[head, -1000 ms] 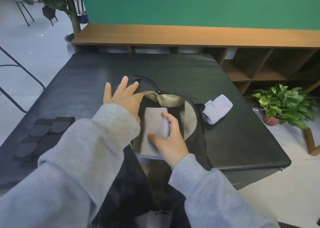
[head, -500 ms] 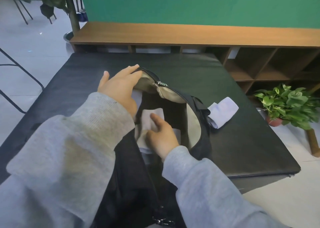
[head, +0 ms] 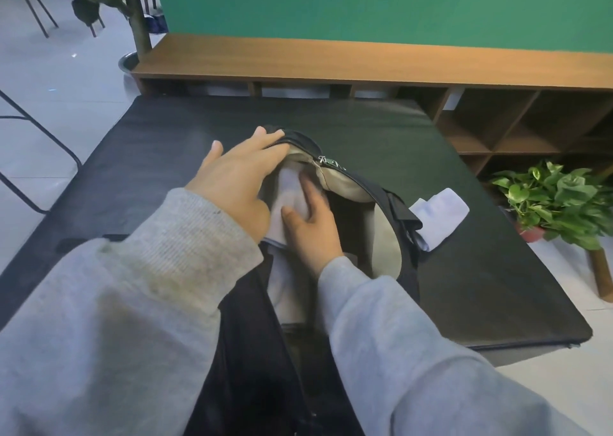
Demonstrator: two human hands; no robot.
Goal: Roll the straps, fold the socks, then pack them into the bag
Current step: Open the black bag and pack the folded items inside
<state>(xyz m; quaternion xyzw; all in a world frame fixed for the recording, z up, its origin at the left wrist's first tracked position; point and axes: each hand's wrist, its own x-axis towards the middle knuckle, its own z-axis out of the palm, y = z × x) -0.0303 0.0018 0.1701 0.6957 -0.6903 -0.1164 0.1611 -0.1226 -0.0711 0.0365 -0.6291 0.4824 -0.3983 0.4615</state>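
Inside the bag (head: 393,203), right hand (head: 311,228) presses sock (head: 292,187); zipper pull (head: 326,161) perhaps lettered, blurred.

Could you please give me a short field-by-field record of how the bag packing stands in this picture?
bag: black, unzipped, pale lining showing, on the table
left hand: flat on the bag's raised rim, fingers straight
right hand: in the opening, fingers pressing a folded sock down
second sock: folded, white, on the table right of the bag, unpacked
straps: none in view
beside the table: potted plant on the floor
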